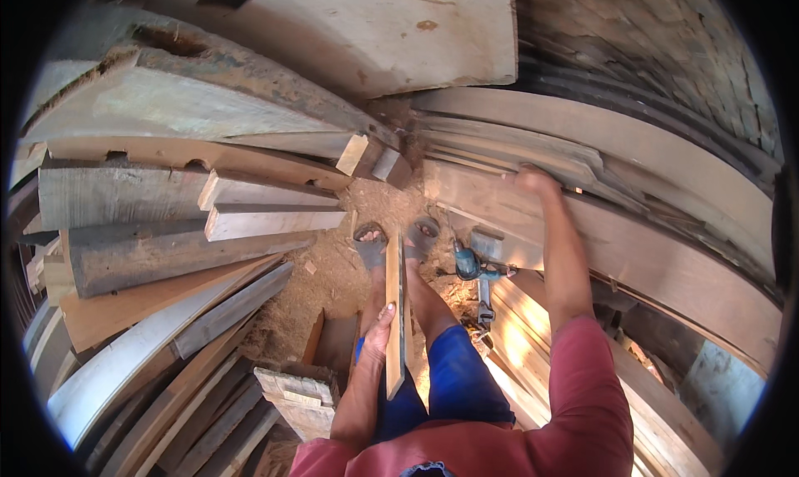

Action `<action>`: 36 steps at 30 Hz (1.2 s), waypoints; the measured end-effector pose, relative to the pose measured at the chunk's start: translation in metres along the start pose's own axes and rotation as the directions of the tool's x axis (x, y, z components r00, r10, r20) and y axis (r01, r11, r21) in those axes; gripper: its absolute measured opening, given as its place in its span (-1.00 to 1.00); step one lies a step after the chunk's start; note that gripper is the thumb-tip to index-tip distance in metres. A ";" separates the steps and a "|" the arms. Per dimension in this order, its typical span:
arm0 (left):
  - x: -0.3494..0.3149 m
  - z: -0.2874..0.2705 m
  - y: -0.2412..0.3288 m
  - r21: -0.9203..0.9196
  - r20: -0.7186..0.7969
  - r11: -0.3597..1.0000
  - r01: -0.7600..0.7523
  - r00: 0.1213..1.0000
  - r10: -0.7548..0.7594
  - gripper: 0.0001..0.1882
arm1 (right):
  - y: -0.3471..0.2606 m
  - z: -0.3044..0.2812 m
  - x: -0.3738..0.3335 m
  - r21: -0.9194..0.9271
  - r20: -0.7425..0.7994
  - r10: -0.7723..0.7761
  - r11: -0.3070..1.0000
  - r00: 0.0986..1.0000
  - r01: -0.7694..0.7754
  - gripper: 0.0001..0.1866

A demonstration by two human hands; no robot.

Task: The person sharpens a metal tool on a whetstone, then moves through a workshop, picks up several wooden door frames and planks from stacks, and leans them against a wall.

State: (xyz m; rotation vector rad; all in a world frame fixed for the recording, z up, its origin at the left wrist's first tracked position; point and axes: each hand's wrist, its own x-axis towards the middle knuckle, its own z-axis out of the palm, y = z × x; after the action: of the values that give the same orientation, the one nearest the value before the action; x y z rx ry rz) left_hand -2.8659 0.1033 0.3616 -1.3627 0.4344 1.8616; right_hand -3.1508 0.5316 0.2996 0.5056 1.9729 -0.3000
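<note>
My left hand (379, 329) grips a narrow wooden plank (394, 306) that stands on edge between my legs, its far end down by my feet in sandals (371, 242). My right hand (533, 180) reaches out to the right and rests its fingers on the top edge of the leaning boards (632, 252) stacked against the brick wall. I cannot tell whether that hand has closed around one board. My right arm is stretched out in a red sleeve.
A teal power drill (471, 265) lies on the sawdust floor by my right foot. Thick timbers and planks (166, 219) pile up on the left, short offcuts (295, 392) lie near my left knee, and a large slab (358, 27) leans ahead.
</note>
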 end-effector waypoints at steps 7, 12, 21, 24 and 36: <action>0.008 -0.016 -0.002 0.064 -0.080 0.998 0.012 0.997 -0.007 -0.57 | -0.011 0.002 0.018 -0.142 0.099 0.130 0.983 0.987 -0.115 -0.21; 0.009 -0.011 -0.002 0.041 -0.046 0.999 -0.011 0.999 0.013 -0.75 | -0.008 0.001 0.013 -0.149 0.115 0.130 0.983 0.985 -0.112 -0.19; 0.006 0.009 0.008 0.080 -0.079 0.997 -0.016 0.997 0.023 -0.79 | 0.006 0.001 0.007 -0.182 0.084 0.019 0.983 0.996 -0.004 -0.19; 0.011 -0.001 0.006 0.104 -0.061 0.994 -0.033 0.997 0.039 -0.58 | 0.005 0.006 0.007 -0.105 0.073 0.114 0.989 0.991 -0.106 -0.29; -0.003 0.047 0.017 0.185 0.000 0.980 -0.069 0.998 0.070 -0.73 | -0.036 0.001 -0.014 -0.170 -0.048 0.344 0.922 0.938 -0.347 -0.25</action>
State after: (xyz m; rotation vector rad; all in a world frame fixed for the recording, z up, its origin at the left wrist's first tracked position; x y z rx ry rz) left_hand -2.9082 0.1225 0.3792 -1.2433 0.6493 1.8234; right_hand -3.1615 0.4966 0.3116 0.7291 1.8635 0.1017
